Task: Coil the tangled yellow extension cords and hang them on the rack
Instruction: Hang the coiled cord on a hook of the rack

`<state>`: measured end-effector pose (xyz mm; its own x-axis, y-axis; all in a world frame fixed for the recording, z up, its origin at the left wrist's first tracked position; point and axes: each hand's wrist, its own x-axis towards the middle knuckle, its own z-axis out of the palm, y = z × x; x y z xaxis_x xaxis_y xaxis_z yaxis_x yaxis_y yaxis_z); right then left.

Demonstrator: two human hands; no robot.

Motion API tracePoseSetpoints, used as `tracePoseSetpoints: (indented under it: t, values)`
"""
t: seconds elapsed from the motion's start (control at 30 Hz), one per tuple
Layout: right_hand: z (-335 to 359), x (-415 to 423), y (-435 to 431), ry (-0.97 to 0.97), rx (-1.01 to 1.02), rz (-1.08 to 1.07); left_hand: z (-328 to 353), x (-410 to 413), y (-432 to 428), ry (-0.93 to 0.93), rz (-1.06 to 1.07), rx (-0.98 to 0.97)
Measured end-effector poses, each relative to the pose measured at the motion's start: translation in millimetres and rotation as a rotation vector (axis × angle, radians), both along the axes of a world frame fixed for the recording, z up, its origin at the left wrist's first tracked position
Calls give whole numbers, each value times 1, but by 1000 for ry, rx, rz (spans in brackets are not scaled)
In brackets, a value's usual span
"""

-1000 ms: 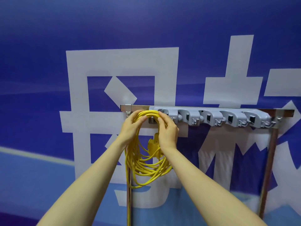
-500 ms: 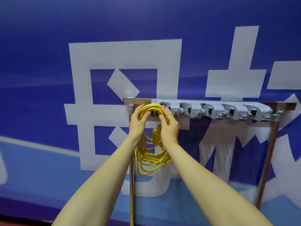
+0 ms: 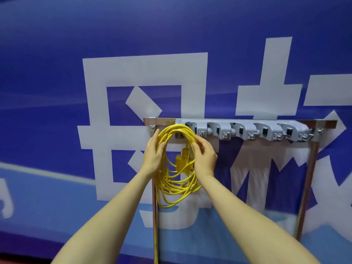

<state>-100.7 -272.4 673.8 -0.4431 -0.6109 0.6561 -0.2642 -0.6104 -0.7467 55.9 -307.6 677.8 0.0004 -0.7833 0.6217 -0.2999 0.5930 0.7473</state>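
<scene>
Cord: yellow, coiled, its top loop draped over the left end of the rack; its plug block dangles inside the loop.
Loose strand: drops straight down along the rack's left post.
Left hand: holds the coil's left side between thumb and fingers, likely steadying it.
Right hand: fingers curled on the coil's right side, probably seating the loops.
Clip strip: gray holders along the bar; the coil hangs at its left end.

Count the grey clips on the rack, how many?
5 clips, in a row on the rack: first beside the cord, second, third, fourth, fifth near the right end. The cord may hide another.
</scene>
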Motion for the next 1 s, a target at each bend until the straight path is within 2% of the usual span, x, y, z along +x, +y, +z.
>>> tracePoseSetpoints:
  t: [0.1,0.23,0.37,0.43,0.57,0.67,1.0]
  values:
    - [7,0,1,-98,28,-48,1,-2,-1,26,41,-21]
    - [6,1,-8,96,52,-232,6,-3,0,-30,115,-183]
    - [11,-1,-3,215,-15,-199,9,-5,3,-117,113,-286]
    - [11,-5,0,228,1,-132,8,-4,3,-114,88,-253]
    - [3,-19,1,62,133,-65,-2,2,6,-70,74,-142]
    - [-3,-27,4,24,211,-44,-6,4,11,-72,67,-102]
    - [-12,-41,22,224,264,-31,-24,9,30,-65,100,-10]
